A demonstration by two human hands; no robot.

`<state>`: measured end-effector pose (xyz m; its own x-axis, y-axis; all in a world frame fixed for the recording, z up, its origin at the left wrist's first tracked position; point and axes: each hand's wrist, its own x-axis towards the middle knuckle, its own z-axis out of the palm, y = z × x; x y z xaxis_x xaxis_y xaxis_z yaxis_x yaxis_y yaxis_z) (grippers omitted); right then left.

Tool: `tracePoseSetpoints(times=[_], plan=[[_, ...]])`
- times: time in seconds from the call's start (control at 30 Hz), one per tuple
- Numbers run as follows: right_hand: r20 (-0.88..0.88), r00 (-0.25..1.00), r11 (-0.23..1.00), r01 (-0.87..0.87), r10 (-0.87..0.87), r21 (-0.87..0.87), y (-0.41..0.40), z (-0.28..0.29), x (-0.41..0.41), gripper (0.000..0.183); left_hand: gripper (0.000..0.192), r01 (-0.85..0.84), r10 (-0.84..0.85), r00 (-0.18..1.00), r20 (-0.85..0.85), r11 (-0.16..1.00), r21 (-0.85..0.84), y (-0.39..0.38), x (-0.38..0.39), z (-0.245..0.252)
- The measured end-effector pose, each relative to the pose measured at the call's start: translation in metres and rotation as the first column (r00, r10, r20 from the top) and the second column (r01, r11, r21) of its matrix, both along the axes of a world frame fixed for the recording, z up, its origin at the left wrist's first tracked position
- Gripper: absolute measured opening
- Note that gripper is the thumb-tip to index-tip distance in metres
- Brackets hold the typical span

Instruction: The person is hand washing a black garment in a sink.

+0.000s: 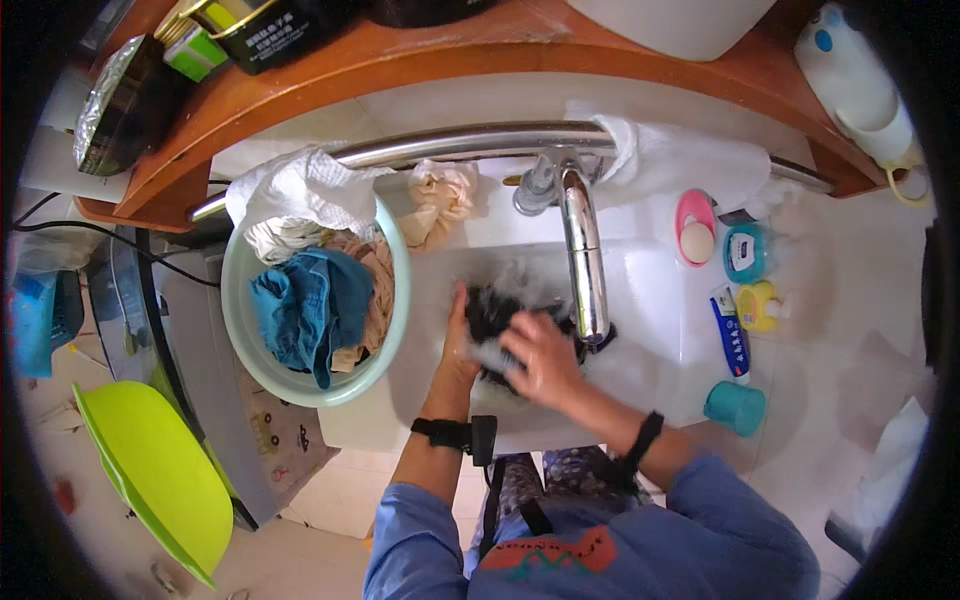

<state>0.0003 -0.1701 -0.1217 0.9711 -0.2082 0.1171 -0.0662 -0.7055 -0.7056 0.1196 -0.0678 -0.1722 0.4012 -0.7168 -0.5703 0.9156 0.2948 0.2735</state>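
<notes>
Dark wet cloth lies bunched in the white sink below the chrome faucet. At its left side, my left hand holds it, the thumb pointing up and the other fingers mostly hidden. My right hand is over the cloth, blurred by motion; whether its fingers grip the cloth is unclear. Whitish blur, perhaps water or suds, shows around the cloth. On the left stands a pale green basin with a blue garment and beige cloth inside.
A metal rail with white cloths runs beneath a wooden shelf. Along the right ledge are a pink soap dish, bottles, a toothpaste tube and a teal cup. A lime-green basin stands lower left.
</notes>
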Motion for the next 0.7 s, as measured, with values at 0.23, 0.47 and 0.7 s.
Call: tracePoseSetpoints(times=[0.23, 0.47, 0.7], plan=[[0.188, 0.941, 0.959, 0.279, -0.282, 0.043, 0.006, -0.006, 0.007, 0.028, 0.035, -0.207, 0.203, 0.959, 0.197, 0.978, -0.004, -0.019, -0.037, 0.011], [-0.448, 0.778, 0.874, 0.485, -0.441, -0.017, -0.088, -0.079, -0.001, 0.044, 0.067, -0.148, -0.333, 0.819, 0.467, 0.664, 0.733, 0.001, -0.013, 0.003], [-0.236, 0.969, 0.985, 0.101, -0.067, 0.136, -0.093, -0.117, 0.011, 0.042, 0.07, -0.264, -0.928, 0.138, 0.345, 0.301, 0.916, -0.002, -0.022, -0.038]])
